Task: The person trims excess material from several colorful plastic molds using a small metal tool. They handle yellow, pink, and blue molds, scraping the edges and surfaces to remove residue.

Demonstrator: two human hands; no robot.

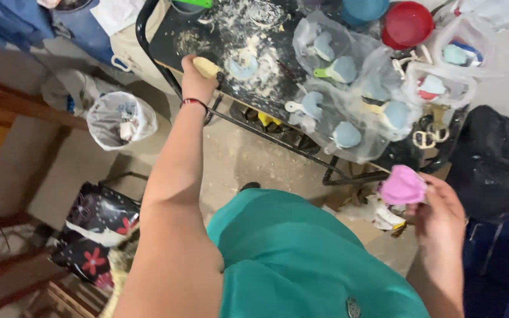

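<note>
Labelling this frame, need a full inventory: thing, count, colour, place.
work table: one, black, dusted white, top centre
wooden handle: one, tan, on table's near edge, in left hand
pink lump: one, pink, off the table, in right hand
blue moulded pieces: several, pale blue, on clear plastic over the table's right half
bowl: one, red, top right
container: one, blue, left of the bowl
scissors: one pair, cream handles, table's right edge
lined bin: one, grey-white bag, floor left
floral bag: one, black with red flowers, floor lower left
dark bag: one, black, right
left hand: bracelet at wrist, fingers around the handle
right hand: fingers on the lump
</note>
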